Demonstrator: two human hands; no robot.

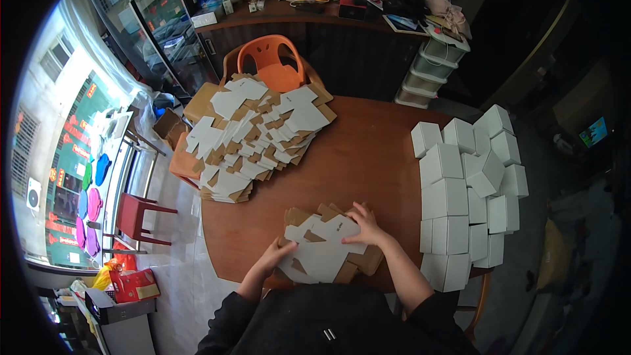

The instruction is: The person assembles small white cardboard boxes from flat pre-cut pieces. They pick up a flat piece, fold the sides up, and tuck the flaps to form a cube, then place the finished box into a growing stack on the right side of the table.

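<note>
A small stack of flat cardboard box blanks (322, 244), white on the upper face and brown underneath, lies at the table's near edge in front of me. My left hand (271, 255) grips its left side, thumb on the white top sheet and the other fingers partly hidden at the edge. On the right side, my right hand (368, 227) rests with its fingers spread, the thumb on the white sheet and the fingertips at the far right edge. Brown flaps stick out unevenly around the stack.
A large heap of flat box blanks (256, 138) covers the table's far left. Several folded white boxes (447, 197) are piled along the right end of the wooden table (368, 151). An orange chair (279, 69) stands behind; a cluttered cabinet (315, 20) lies beyond.
</note>
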